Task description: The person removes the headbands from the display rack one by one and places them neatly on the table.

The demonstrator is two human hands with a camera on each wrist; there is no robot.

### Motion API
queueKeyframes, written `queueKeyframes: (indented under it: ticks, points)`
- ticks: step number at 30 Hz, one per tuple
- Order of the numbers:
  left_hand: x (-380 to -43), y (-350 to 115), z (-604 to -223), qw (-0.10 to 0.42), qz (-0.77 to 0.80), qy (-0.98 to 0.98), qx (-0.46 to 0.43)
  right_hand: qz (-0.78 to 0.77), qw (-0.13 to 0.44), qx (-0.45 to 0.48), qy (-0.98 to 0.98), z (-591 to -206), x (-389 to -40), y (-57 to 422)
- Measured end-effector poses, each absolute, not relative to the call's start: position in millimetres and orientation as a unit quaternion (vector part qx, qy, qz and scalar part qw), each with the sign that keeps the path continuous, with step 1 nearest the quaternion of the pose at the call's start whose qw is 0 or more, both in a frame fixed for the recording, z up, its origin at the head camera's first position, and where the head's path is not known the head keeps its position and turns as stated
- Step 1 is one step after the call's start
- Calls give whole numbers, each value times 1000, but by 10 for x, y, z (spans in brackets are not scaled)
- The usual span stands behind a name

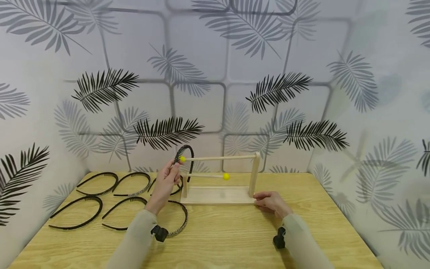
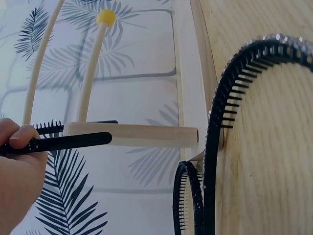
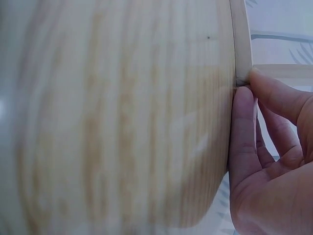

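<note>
My left hand [image 1: 165, 184] pinches a black toothed headband [image 2: 73, 142] near one end. In the head view its arch stands upright at the left end of the upper rod [image 1: 221, 158], whose yellow ball [image 1: 182, 159] shows inside the arch. Both rods belong to a pale wooden stand [image 1: 218, 194]; the lower rod [image 1: 206, 175] points right and carries another yellow ball [image 1: 226, 176]. My right hand [image 1: 273, 202] holds the right corner of the stand's base, thumb and a finger at its edge in the right wrist view.
Several more headbands lie on the wooden table at left, among them a plain black one [image 1: 76, 227] and a glittery one [image 1: 186, 216] close in front of the stand. A patterned wall [image 1: 201, 104] rises behind the table.
</note>
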State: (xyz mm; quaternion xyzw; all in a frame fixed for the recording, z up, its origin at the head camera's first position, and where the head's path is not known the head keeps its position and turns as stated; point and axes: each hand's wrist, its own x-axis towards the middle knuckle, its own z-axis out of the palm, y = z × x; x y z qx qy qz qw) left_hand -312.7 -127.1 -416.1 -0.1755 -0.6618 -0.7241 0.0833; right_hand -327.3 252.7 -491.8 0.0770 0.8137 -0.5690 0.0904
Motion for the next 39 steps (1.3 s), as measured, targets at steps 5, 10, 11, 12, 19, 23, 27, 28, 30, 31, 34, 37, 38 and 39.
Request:
queueKeyframes:
  ticks: [5,10,11,12,19,23,27,28,30,31,34,37,38,39]
  points:
    - [-3145,-1320,-4149,90,-728,-657,-171,-568,94,78,814,-4921,-3277,2530]
    - [-3152,-1302,-4157,102,-725,-655,-185,-567,96,73,815,-4918,-3276,2526]
    - [-3154,-1293,-4157,104,-725,-654,-186,-566,97,72,816,-4918,-3276,2528]
    - [-3159,-1285,-4160,104,-726,-654,-187,-567,97,73,815,-4922,-3277,2529]
    - [-3207,-1274,-4174,95,-723,-658,-187,-566,95,81,815,-4925,-3283,2539]
    - [-3225,-1309,-4164,95,-731,-652,-176,-565,93,79,816,-4911,-3279,2546]
    - [-3233,-1352,-4168,105,-730,-656,-161,-570,98,74,813,-4913,-3277,2547]
    - [-3237,-1359,-4172,107,-726,-660,-160,-571,98,74,812,-4916,-3279,2548]
    - [-3244,-1373,-4183,113,-716,-670,-160,-574,97,72,810,-4924,-3286,2552]
    - [-3246,-1380,-4188,116,-711,-674,-162,-575,97,72,809,-4926,-3289,2555]
    - [-3242,-1409,-4203,123,-695,-688,-167,-578,97,69,808,-4914,-3286,2559]
    - [-3199,-1449,-4202,122,-680,-702,-171,-579,102,59,807,-4883,-3274,2559]
    - [-3179,-1464,-4197,120,-674,-708,-173,-579,103,55,807,-4876,-3272,2559]
    - [-3156,-1476,-4191,120,-668,-714,-174,-579,104,54,807,-4869,-3270,2558]
